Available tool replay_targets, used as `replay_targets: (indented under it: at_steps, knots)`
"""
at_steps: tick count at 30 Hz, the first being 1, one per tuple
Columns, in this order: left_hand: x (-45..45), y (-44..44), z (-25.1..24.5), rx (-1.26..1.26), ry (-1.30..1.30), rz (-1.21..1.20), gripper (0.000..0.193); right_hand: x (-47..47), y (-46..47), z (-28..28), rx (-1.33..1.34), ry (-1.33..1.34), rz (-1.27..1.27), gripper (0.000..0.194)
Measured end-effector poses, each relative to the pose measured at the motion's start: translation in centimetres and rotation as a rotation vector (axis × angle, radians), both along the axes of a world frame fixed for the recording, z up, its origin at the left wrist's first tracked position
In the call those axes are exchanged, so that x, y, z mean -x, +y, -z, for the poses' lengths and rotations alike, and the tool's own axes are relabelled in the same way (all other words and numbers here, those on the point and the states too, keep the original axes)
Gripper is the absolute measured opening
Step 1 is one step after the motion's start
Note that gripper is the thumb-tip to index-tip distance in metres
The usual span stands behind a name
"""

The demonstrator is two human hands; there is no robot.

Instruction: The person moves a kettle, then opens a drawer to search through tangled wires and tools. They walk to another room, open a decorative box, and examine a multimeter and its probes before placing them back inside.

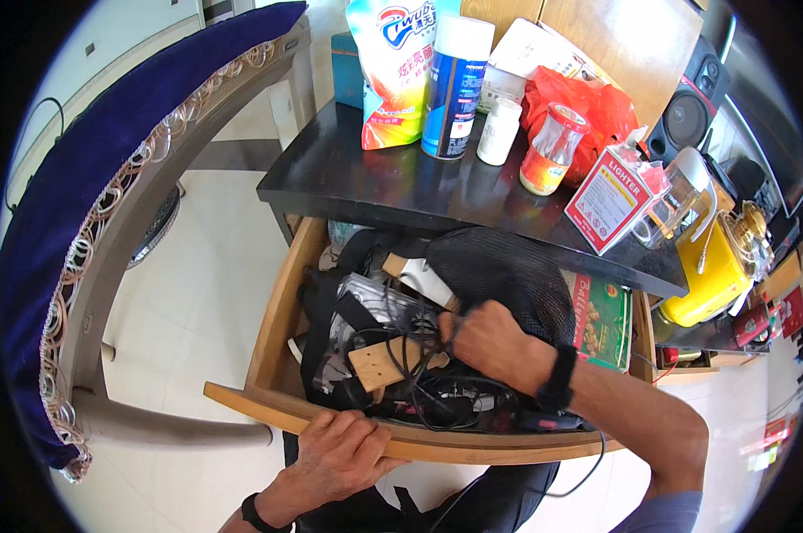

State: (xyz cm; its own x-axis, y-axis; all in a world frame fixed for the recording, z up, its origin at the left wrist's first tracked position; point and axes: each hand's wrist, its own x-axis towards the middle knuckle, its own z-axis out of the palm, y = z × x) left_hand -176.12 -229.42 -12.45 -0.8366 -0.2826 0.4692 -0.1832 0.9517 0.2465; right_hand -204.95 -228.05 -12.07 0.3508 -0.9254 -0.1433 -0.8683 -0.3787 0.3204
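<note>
Before me a wooden drawer (283,313) stands pulled out from a black-topped cabinet (374,180). My left hand (341,453) grips the top edge of its front panel. Over the drawer's middle, my right hand (494,343) is closed around a bundle of black cables (414,353), slightly blurred. Below the cables lies a light wooden block (378,365) with small holes. A clear plastic package (368,300) sits left of the bundle. Behind my right hand are a black mesh bag (508,273) and a white object (428,280). A green and red box (601,320) occupies the drawer's right side.
On the cabinet top stand a detergent pouch (394,86), a spray can (456,93), a white bottle (500,132), a glass jar (553,153), a red plastic bag (591,106) and a lighter box (611,196). A table with blue cloth (108,153) curves along the left. One cable (588,476) hangs over the drawer front.
</note>
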Motion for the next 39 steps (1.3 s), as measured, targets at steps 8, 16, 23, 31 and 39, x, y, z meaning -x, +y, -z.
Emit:
replay_targets:
  at_steps: [8,16,23,31,39]
  knots:
    - [0.4,-0.3,-0.3,0.036,0.072,-0.033,0.044,1.5,-1.8,-1.8,-0.155,-0.293,0.048,0.065]
    - [1.2,0.0,-0.7,0.071,0.091,-0.055,0.047,4.7,5.8,-8.4,-0.447,-0.694,0.359,0.074]
    - [1.2,-0.1,-0.4,0.059,0.071,-0.040,0.046,3.6,10.7,-8.6,-0.017,-1.241,0.499,0.041]
    - [0.8,0.0,0.1,0.037,0.055,-0.044,0.044,2.6,11.2,-8.9,0.546,-0.557,0.338,0.070]
    - [1.0,-0.2,-0.3,0.042,0.066,-0.033,0.044,1.1,1.9,-3.2,0.022,-0.273,0.255,0.054]
